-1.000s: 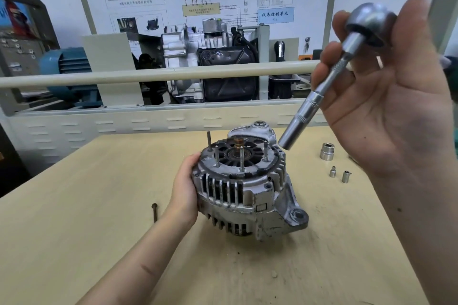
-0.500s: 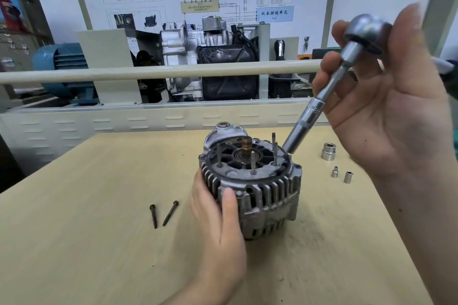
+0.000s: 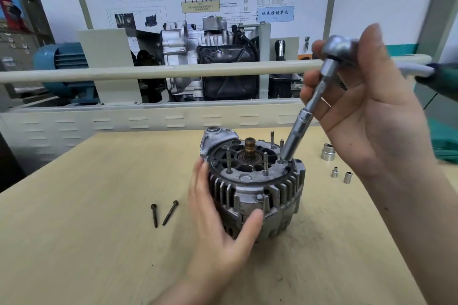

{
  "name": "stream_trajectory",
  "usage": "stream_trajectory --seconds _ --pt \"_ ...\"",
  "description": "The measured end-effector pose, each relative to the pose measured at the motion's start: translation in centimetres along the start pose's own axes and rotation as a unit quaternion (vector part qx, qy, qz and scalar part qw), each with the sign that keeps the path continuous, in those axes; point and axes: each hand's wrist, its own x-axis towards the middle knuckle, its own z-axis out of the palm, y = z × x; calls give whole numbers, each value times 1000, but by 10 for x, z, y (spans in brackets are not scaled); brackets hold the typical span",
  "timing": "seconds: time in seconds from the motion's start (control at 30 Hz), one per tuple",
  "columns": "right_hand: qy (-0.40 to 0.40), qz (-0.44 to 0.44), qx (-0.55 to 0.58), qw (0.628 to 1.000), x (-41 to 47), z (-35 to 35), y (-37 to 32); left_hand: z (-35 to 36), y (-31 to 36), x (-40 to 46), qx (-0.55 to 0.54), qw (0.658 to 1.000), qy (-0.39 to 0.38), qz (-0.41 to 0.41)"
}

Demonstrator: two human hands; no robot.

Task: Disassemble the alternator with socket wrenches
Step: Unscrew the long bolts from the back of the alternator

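Lowered since half a second before: socket wrench (image 3: 312, 104), its deep socket tip now down at the right rear of the alternator (image 3: 252, 186) face, beside the studs there, where earlier it hung just off the rim. Shifted too: left hand (image 3: 223, 230), thumb now pressed on the front fins, fingers wrapped round the left side. Unmoved: alternator, mid-table.

Held by right hand (image 3: 366, 111): wrench, rounded ratchet head cupped between thumb and curled fingers, shaft crossing the palm. Polished steel, with a knurled band on the extension and a smooth cylindrical socket. Long axis tilted, head up and to the right, tip down and to the left toward the alternator.

Stood on end on the pale wooden table (image 3: 74, 242): alternator, shaft axis upright, brass-coloured shaft end (image 3: 250, 145) pointing up at centre. Cast grey aluminium housing, dull and grimy, ribbed with vertical fins; dark round end frame on top with thin threaded studs standing up; mounting ear at the rear left.

Lay left of the alternator, near each other: two rusty long bolts (image 3: 162, 214), heads away from the camera. Stood to the right, well apart from the housing: one large socket (image 3: 328, 152) and two small sockets (image 3: 341, 174), bright metal.
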Motion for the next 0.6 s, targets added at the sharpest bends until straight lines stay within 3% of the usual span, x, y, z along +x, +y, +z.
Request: stream_trajectory --seconds 0.1,0.2,0.6 --pt "4 3 -4 1000 1 -1 0 -17 -7 26 79 990 -82 84" --pt "-1 8 -10 1000 1 -2 3 -26 -9 38 86 983 -135 90" --pt "-103 105 -38 988 -8 -9 31 -14 -12 31 171 974 -60 136"
